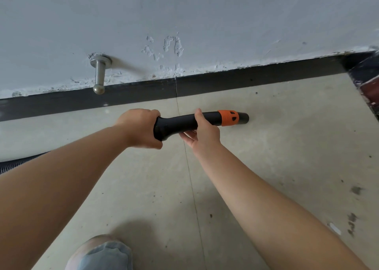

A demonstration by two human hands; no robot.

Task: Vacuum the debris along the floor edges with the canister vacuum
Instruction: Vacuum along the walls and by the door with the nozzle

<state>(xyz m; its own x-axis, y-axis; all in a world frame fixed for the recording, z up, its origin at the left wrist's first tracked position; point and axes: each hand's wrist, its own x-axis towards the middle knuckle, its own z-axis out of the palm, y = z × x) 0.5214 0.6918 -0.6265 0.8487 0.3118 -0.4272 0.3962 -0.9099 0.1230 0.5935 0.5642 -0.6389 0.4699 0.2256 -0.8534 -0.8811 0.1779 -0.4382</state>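
Nearest the lens, a knee in pale, worn blue denim (102, 253) pokes up from the bottom edge, cut off by the frame. Beyond it, two bare forearms reach forward.

Fingers of the left hand (139, 129) curl tightly round the flared rear end of the black matte plastic vacuum nozzle tube (184, 123), thumb underneath. Further along the tube, the right hand (203, 133) cradles it, thumb laid over the top and fingers hooked loosely beneath, where only their tips show. The tube lies nearly level, pointing right. An orange ribbed collar with dark slots (228, 118) rings it just before the short black nozzle mouth (244, 118), which sits low over the beige smooth tiled floor (287, 146), near the wall edge but apart from it; whether the mouth touches the tile I cannot tell.

A black ribbed hose (16, 163) shows at the left edge, mostly hidden behind the left forearm. Small dark specks and grey smudges (353, 218) dot the tiles, thickest at right. Along the floor edge runs a dark glossy skirting board (225, 83), crusted white plaster above it on the rough grey-white wall (184, 13). A brushed-metal doorstop with a rounded knob (99, 75) juts from the wall. At far right a dark corner piece is blurred and cut off.
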